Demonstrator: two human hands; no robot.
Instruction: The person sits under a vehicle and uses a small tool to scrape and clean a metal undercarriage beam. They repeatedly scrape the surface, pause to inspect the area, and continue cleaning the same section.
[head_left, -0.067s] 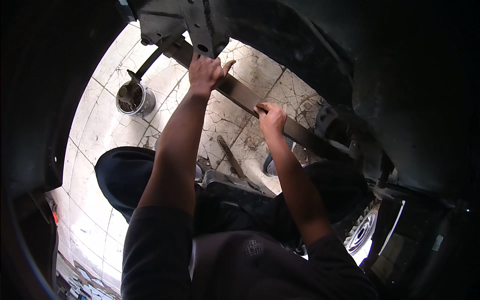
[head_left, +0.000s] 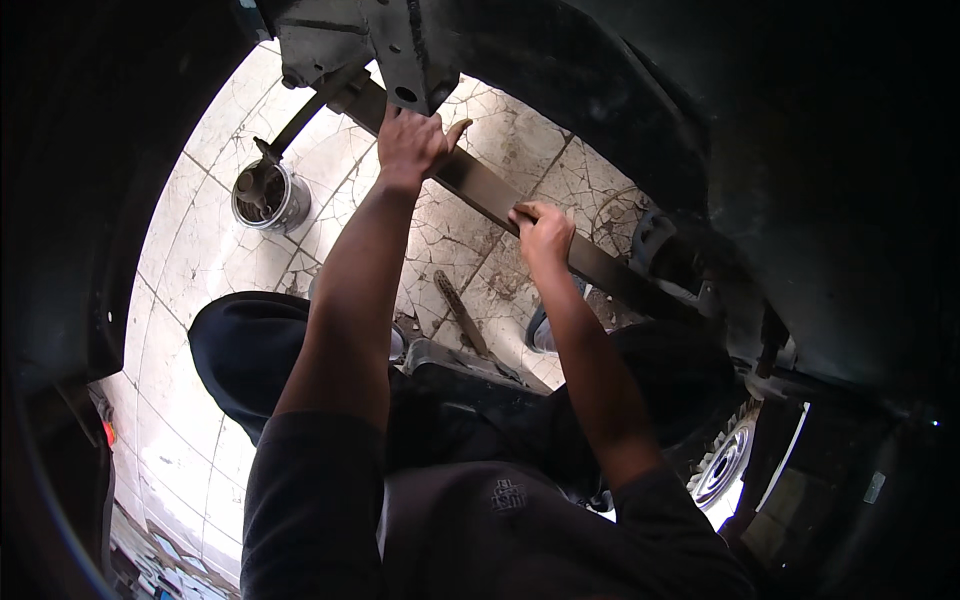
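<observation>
A long flat leaf spring (head_left: 480, 184) runs slantwise from the upper left to the lower right under a vehicle. My left hand (head_left: 410, 146) lies across it just below a dark metal bracket (head_left: 398, 60) with a round hole. Its fingers curl away from view, partly hidden, while the thumb sticks out to the right. Farther along to the right, my right hand (head_left: 546, 235) pinches the edge of the spring with bent fingers. Both forearms reach up from the lower edge.
A metal can (head_left: 296, 200) with dark parts in it stands on the cracked tile floor at left. A narrow worn strip (head_left: 460, 312) lies between my feet. Dark vehicle body panels (head_left: 560, 70) close in above and right; a wheel (head_left: 722, 465) shows at lower right.
</observation>
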